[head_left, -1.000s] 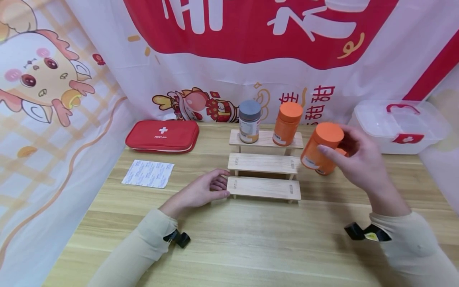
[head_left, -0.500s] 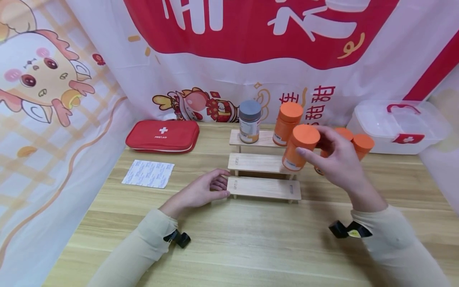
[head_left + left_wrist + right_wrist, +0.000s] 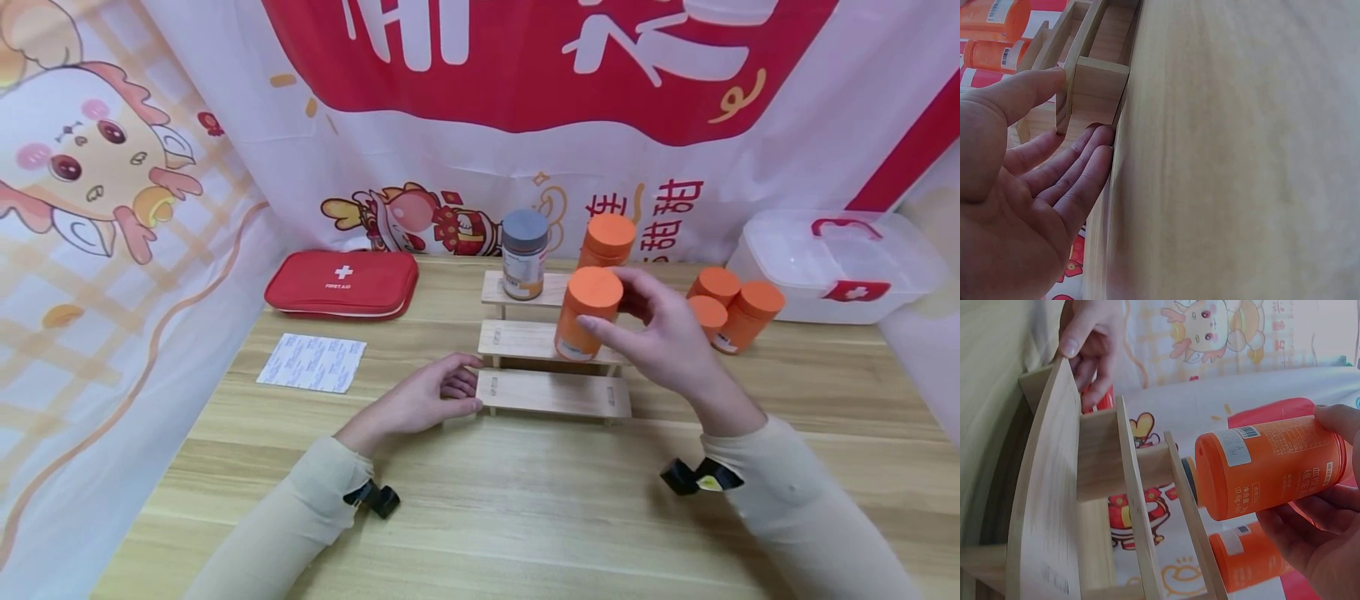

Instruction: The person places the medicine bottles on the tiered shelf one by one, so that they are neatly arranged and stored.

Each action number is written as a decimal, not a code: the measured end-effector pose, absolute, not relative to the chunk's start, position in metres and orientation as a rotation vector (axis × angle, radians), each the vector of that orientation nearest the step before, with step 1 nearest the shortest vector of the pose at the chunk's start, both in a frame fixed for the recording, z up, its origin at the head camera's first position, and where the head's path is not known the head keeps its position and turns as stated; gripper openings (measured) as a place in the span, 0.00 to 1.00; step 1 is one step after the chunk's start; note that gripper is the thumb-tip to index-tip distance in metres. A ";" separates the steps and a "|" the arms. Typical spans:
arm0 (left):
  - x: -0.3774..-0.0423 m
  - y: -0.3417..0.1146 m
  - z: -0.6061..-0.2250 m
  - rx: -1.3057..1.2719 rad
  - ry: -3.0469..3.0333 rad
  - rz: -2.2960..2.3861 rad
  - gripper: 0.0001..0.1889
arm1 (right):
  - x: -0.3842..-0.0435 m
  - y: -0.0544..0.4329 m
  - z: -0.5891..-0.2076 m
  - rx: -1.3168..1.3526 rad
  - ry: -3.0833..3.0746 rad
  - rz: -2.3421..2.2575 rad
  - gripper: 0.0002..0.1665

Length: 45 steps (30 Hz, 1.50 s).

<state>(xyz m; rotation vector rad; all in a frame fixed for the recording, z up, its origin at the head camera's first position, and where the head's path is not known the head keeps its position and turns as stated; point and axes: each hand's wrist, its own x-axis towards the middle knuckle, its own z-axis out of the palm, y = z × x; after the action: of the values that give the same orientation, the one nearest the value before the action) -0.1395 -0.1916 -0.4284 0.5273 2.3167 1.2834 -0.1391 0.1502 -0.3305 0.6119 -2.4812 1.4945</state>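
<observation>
My right hand [image 3: 667, 333] grips a large orange pill bottle [image 3: 581, 321] near its cap, thumb in front and fingers behind. The bottle is nearly upright over the middle step of a three-tier wooden display stand [image 3: 555, 396]; in the right wrist view its base, with a white label, faces the steps. My left hand [image 3: 412, 400] holds the left end of the lowest step between thumb and forefinger, other fingers lying alongside. On the top step stand a grey-capped bottle [image 3: 523, 262] and another orange bottle [image 3: 606, 242], partly hidden behind the held one.
Three orange bottles [image 3: 750, 321] cluster on the table right of the stand, in front of a clear first-aid box [image 3: 795, 267]. To the left lie a red first-aid pouch [image 3: 341, 283] and a white printed packet [image 3: 311, 364]. A printed cloth [image 3: 450, 150] hangs behind.
My right hand has carried the orange bottle left, from beside the stand to over its middle step. The bottles on the right have come into view. My left hand has stayed put.
</observation>
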 end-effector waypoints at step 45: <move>-0.138 -0.193 -0.427 0.464 2.346 1.241 0.31 | -0.166 0.081 -0.355 0.544 -2.543 1.675 0.36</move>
<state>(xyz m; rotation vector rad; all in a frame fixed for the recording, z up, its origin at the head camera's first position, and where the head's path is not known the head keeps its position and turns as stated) -0.1378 -0.1927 -0.4265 0.4641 2.3465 1.2406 -0.1659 0.0807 -0.3554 0.5438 -2.5432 1.6751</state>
